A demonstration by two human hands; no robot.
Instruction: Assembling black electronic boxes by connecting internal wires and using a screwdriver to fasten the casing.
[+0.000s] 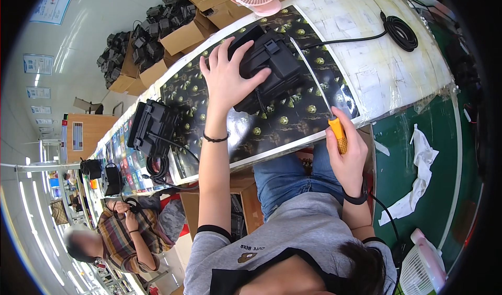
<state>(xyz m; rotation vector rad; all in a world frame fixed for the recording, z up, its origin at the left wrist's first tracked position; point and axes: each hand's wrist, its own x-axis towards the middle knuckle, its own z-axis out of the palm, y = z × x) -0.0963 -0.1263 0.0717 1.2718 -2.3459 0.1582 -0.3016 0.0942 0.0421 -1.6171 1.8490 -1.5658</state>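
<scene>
The step in hand looks like tool work on the black device [280,67], one hand steadying it and the other bringing the tool to it. The left hand [229,74] lies palm down over the near-left part of the device, fingers fanned out and thumb reaching right across its top; it seems to brace the device rather than wrap around it. The device sits on the dark patterned mat [293,128], under the left hand and to its right, and well forward and to the left of the right hand [348,151]. That right hand is closed around the yellow-handled screwdriver [339,137], forefinger laid along the handle, and the long, thin shaft slants forward and left to the device's far-right edge. Whether the tip is seated in anything there, I cannot tell. A black cable [350,40] leads from the device to a coil forward and right of the right hand, and the shaft passes close to it. A second black device [155,128] rests to the left of the left hand, nearer the body. As I judge it, the next move calls for firm pressure from the left palm, the shaft lined up with its target and clear of the cable, and a controlled turn of the right wrist.
</scene>
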